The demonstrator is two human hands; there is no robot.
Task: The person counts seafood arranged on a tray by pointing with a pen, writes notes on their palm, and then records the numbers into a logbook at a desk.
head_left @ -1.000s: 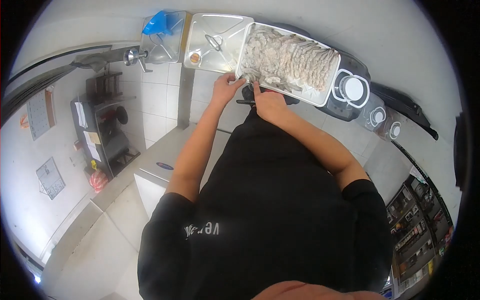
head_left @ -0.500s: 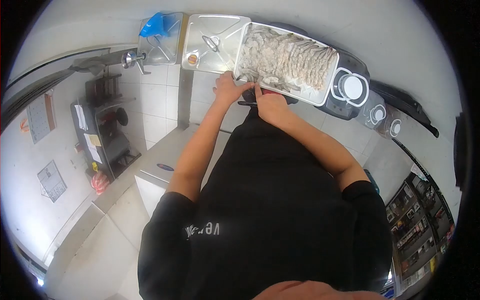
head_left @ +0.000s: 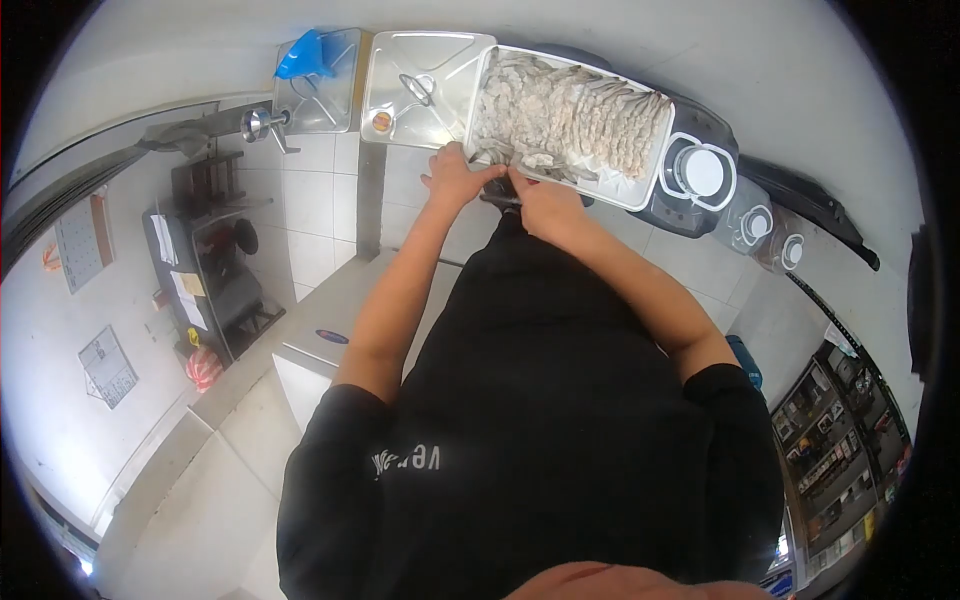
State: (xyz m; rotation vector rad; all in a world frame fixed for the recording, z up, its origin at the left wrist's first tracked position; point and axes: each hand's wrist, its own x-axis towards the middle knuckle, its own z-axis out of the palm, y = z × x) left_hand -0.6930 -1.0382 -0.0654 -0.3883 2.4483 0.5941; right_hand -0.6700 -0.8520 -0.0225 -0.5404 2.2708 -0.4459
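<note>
A white tray (head_left: 655, 178) holds greyish, shrimp-like pieces (head_left: 560, 110), laid in overlapping rows on its right side and heaped loosely on its left. At the tray's near left corner, my left hand (head_left: 458, 182) is bent at the fingers, with its thumb side toward the other hand. Close beside it, my right hand (head_left: 550, 210) has curled fingers, and its index fingertip meets the near rim. The fingertips of both hands come together by a grey piece, but what they pinch is too small to make out. Something dark sits partly hidden below the hands.
Square metal tins (head_left: 430, 90) stand left of the tray, one with a blue bag-like item (head_left: 303, 55) on top. Right of it are a white-capped container (head_left: 700, 175) and smaller capped jugs (head_left: 757, 228). A white cabinet (head_left: 318, 350) stands at lower left.
My right hand has shifted slightly, its fingers curling a little more at the rim. My left hand stays at the corner. The whole view has moved a touch.
</note>
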